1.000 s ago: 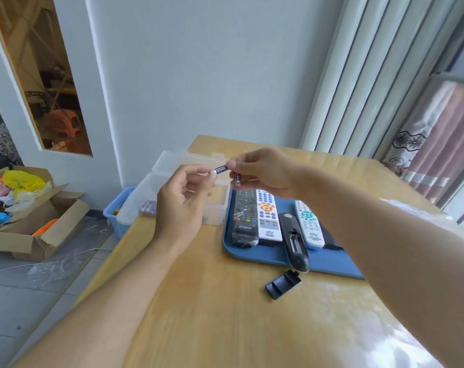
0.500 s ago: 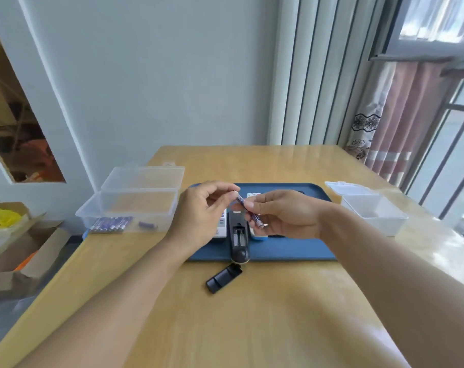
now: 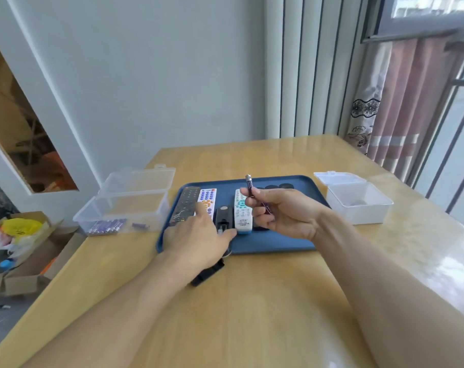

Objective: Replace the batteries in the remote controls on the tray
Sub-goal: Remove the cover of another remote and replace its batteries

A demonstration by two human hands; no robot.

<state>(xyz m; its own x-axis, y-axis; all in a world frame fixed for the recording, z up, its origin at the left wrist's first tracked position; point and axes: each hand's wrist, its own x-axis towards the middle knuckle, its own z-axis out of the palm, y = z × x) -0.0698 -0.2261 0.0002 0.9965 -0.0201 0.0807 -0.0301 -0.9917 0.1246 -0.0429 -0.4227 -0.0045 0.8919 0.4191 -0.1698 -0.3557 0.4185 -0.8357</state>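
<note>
A blue tray [image 3: 278, 239] on the wooden table carries several remote controls. Among them is a black remote [image 3: 223, 217] lying with its battery bay uncovered. My left hand [image 3: 196, 239] rests over that remote's near end, fingers fairly straight, thumb beside a white remote [image 3: 243, 213]. My right hand [image 3: 281, 213] hovers above the tray and grips two purple batteries: one [image 3: 249, 185] sticks up between fingertips, the other [image 3: 266, 207] lies in the curled fingers. The black battery cover [image 3: 207, 273] lies on the table just before the tray.
A clear lidded box [image 3: 124, 205] with several purple batteries stands left of the tray. A white open box [image 3: 358, 203] stands at the right. On the floor to the left sits a cardboard box [image 3: 21, 251] of clutter. The table's near part is bare wood.
My left hand has let go of the battery and dropped onto the black remote on the tray. My right hand now holds both batteries, one raised upright.
</note>
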